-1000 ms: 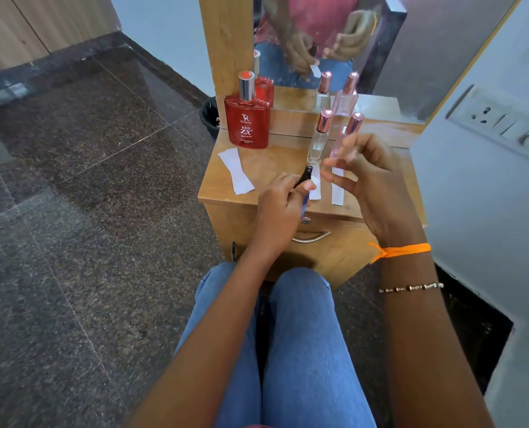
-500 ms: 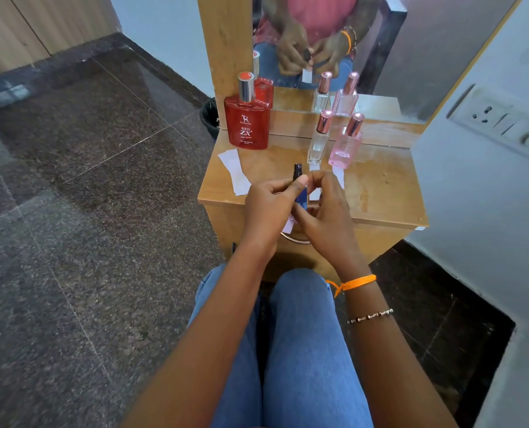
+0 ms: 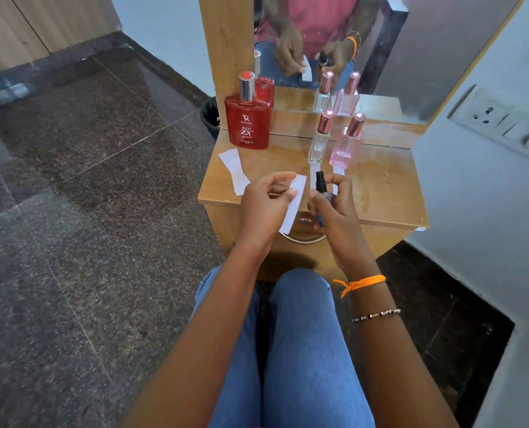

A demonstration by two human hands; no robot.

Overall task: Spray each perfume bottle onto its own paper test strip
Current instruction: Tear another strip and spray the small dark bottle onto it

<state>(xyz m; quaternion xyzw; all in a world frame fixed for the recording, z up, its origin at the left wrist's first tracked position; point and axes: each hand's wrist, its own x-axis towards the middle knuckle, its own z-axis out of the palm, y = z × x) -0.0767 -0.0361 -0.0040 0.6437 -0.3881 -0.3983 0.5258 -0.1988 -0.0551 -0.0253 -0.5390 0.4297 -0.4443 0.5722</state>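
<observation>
Spraying step: left hand [image 3: 264, 205] pinches a paper strip [image 3: 294, 205]; right hand [image 3: 334, 208] grips a dark spray bottle [image 3: 320, 183] over the table's [image 3: 380, 193] front edge. Next: aim nozzle, press.

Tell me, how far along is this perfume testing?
Whether anything is sprayed yet cannot be told. The red bottle, clear bottle and pink bottle stand capped on the wooden table, each with a paper strip before it. In hand: the right hand holds a small dark spray bottle, nozzle bare, beside the strip pinched in the left hand. No spray shows.
</observation>
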